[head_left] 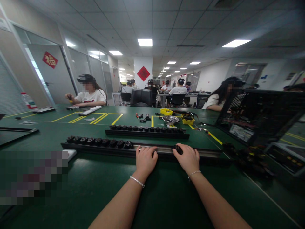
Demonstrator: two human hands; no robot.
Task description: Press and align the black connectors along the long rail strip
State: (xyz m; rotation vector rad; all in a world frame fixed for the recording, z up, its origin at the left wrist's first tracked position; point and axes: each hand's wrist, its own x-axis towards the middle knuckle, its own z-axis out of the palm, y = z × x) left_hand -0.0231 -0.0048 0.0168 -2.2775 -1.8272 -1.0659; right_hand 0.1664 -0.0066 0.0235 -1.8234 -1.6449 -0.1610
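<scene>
A long black metal channel (164, 156) lies across the green bench in front of me. Its left part holds a row of black socket modules (107, 142); the silvery inside shows bare between my hands. My left hand (146, 160) grips the channel near its middle, fingers curled over the wall just right of the last module. In my right hand (188, 158) is a loose black socket module (178, 149), pinched between thumb and fingers at the channel. Behind lies a second black channel (147, 133) filled with similar modules.
An open black computer case (252, 117) stands at right, with dark tangled parts (252, 159) before it. A metal bowl (170, 119) and yellow bins (166, 111) sit beyond the channels. A white strip (71, 155) lies left. Co-workers (89, 92) sit across the bench.
</scene>
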